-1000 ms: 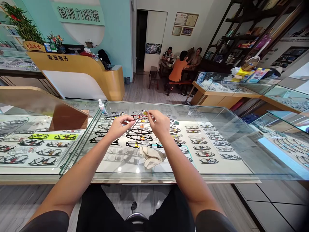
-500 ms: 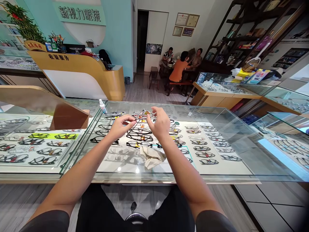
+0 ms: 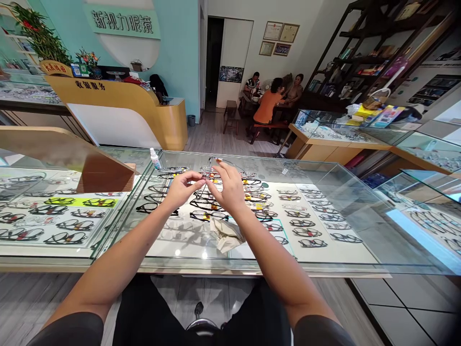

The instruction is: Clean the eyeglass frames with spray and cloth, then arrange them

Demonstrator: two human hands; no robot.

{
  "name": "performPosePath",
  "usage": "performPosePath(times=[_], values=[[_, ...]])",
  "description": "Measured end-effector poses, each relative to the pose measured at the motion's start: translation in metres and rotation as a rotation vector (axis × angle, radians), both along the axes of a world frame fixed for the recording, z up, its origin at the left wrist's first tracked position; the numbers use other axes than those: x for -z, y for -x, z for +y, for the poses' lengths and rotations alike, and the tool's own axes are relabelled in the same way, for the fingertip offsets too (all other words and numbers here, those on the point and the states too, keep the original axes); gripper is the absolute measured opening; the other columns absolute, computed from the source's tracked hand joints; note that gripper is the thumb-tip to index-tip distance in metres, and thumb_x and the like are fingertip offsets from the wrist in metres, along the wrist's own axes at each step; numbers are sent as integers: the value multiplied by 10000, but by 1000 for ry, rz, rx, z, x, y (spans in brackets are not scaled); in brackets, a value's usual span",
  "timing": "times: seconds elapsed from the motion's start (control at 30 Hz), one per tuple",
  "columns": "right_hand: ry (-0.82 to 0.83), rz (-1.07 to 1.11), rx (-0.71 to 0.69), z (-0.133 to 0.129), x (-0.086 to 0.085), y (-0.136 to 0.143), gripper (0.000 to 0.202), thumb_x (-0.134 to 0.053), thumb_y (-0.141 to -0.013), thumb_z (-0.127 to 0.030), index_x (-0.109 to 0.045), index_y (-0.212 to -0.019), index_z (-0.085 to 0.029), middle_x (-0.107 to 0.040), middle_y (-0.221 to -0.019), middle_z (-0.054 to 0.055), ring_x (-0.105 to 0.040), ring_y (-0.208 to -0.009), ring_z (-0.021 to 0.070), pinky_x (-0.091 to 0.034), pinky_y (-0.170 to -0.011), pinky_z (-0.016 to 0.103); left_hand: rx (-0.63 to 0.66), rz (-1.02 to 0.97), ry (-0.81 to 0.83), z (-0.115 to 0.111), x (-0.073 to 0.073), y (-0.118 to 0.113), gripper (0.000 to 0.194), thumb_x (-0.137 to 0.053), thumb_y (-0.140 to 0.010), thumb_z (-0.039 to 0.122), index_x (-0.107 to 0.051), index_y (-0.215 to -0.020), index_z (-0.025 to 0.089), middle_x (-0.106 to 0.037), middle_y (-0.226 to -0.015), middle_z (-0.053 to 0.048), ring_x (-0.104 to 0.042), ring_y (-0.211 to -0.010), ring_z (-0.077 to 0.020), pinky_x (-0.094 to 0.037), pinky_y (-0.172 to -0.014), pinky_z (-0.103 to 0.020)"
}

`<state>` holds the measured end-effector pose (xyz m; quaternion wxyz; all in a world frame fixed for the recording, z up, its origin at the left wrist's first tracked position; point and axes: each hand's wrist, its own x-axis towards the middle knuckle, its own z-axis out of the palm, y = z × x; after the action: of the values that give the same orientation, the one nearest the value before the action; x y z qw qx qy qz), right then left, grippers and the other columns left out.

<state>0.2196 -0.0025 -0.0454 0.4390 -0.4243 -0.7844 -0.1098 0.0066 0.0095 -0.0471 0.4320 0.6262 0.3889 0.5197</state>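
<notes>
Display case (image 3: 317, 269): holding rows of eyeglasses (image 3: 303, 223) under its glass, the top stretching far rightward.
Left hand (image 3: 183, 188): pinching the held glasses (image 3: 210, 166) above the case.
Right hand (image 3: 228, 187): spreading its fingers beside them; whether it is gripping cannot be told.
Cloth (image 3: 226, 234): lying crumpled near the front edge.
Spray bottle (image 3: 154, 158): standing near the far edge.

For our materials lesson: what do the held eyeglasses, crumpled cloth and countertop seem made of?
Held eyeglasses: slim, slight sheen, perhaps metal; plastic possible.
Crumpled cloth: matte, probably fabric, from its soft folds.
Countertop: clear, glossy, likely glass, showing reflections.
</notes>
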Motion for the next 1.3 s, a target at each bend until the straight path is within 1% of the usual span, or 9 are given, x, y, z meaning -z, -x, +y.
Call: performPosePath(times=[0.13, 0.33, 0.53, 0.77, 0.87, 0.97, 1.1, 1.2, 1.3], values=[[7, -9, 32, 1, 3, 0, 527, -564, -1142, -531, -688, -1504, -169, -709, -1555, 238, -697, -1371, 369, -562, -1192, 537, 18, 6, 1, 0, -1, 0, 626, -975, -723, 758, -801, -932, 194, -828, -1052, -106, -789, -1048, -279, -662, -870, -379], [54, -22, 43, 0, 3, -1, 596, -595, -1111, -487, -617, -1599, -146, -683, -1576, 264, -660, -1435, 399, -545, -1231, 572, 49, 0, -11, -2, -2, 0, 576, -977, -746, 713, -803, -916, 190, -826, -1050, -107, -780, -1019, -266, -657, -845, -367], [45, -17, 41, 1, 4, -1, 625, -596, -1098, -464, -594, -1620, -122, -668, -1597, 266, -657, -1427, 395, -542, -1236, 567, 56, -39, 11, -2, 1, -2, 581, -1000, -718, 699, -805, -904, 185, -815, -1055, -102, -766, -1010, -247, -665, -852, -357], [54, 5, 9, 3, 5, -2, 637, -582, -1066, -402, -576, -1620, -88, -659, -1600, 286, -642, -1430, 428, -540, -1226, 629, 48, -53, 19, -1, 2, -2, 581, -1008, -716, 697, -830, -925, 185, -815, -1041, -99, -766, -1007, -245, -664, -846, -353], [69, 22, -12, 3, 3, -3, 648, -587, -1031, -332, -544, -1642, -119, -607, -1675, 265, -607, -1479, 427, -511, -1259, 643, 14, -65, 0, 0, 3, -1, 576, -1010, -713, 695, -838, -922, 187, -825, -1039, -105, -777, -1011, -257, -653, -822, -349], [51, 49, -19, 3, 1, -5, 666, -589, -982, -249, -537, -1636, -137, -546, -1743, 238, -553, -1539, 407, -462, -1310, 623, -56, -94, -41, 4, 3, 2, 554, -1007, -735, 677, -845, -934, 187, -836, -1040, -104, -774, -975, -237, -632, -812, -334], [97, 58, 24, 3, 0, -5, 644, -616, -920, -223, -605, -1560, -148, -570, -1706, 224, -504, -1558, 423, -418, -1323, 642, -135, -201, -58, 7, 1, 6, 556, -1017, -741, 659, -842, -973, 184, -843, -1046, -95, -755, -893, -194, -644, -869, -352], [165, 39, 19, 2, 2, -3, 612, -621, -900, -220, -653, -1507, -141, -595, -1674, 230, -510, -1540, 431, -408, -1313, 653, -178, -267, -53, 7, -1, 6, 575, -1028, -723, 661, -830, -969, 180, -843, -1068, -102, -763, -931, -205, -659, -873, -362], [224, 25, 0, 2, 2, -1, 596, -627, -897, -217, -679, -1484, -121, -628, -1635, 241, -542, -1502, 430, -423, -1291, 646, -186, -263, -65, 9, 0, 7, 576, -1021, -730, 665, -835, -980, 180, -842, -1079, -109, -767, -963, -217, -656, -868, -359]])
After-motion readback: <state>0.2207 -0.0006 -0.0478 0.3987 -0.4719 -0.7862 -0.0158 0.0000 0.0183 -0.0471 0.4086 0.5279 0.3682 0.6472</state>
